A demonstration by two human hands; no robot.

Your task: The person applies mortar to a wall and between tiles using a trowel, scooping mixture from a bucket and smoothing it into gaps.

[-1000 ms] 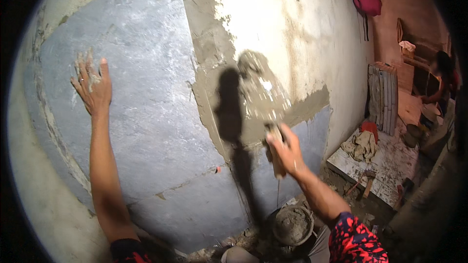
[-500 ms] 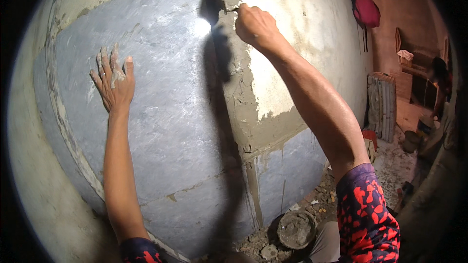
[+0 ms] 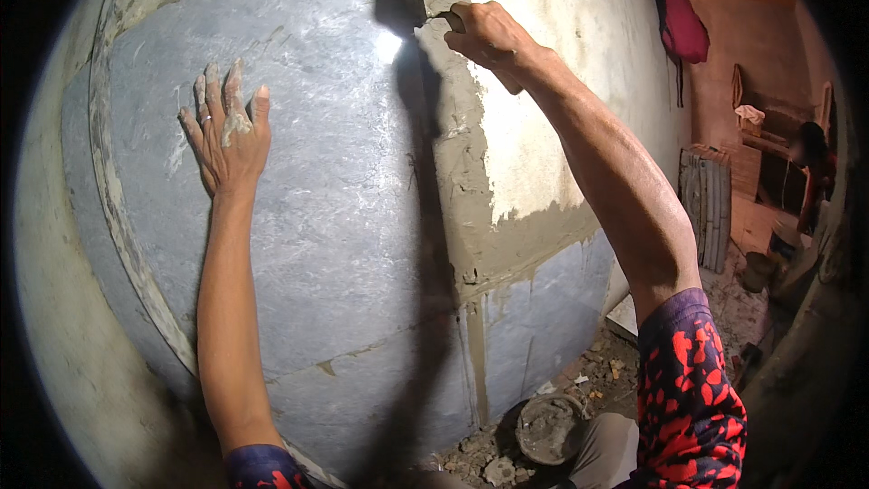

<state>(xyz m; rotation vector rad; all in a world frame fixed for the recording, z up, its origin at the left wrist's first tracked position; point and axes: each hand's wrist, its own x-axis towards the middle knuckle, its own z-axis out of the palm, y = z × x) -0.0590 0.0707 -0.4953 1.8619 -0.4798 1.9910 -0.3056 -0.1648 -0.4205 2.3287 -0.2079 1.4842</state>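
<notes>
My left hand (image 3: 226,131), smeared with pale paste, lies with fingers spread on the large blue-grey marbled tile (image 3: 308,199). Higher up, my right hand (image 3: 496,41) grips the dark handle of a trowel (image 3: 451,20) at the tile's right edge, by a strip of grey mortar (image 3: 462,154) on the pale wall. The trowel's blade is hard to tell apart from its dark shadow. Below the mortar is a lower grey tile (image 3: 543,317).
A bowl of mortar (image 3: 550,426) rests among rubble (image 3: 502,466) below. At right are corrugated sheets (image 3: 706,204), buckets (image 3: 756,272) and a hanging maroon bag (image 3: 679,23). Another person (image 3: 815,167) is at the far right.
My right hand has risen from mid-wall to the upper mortar strip with the trowel, then edged slightly higher. My left hand stays on the tile, shifting right and up in the view.
</notes>
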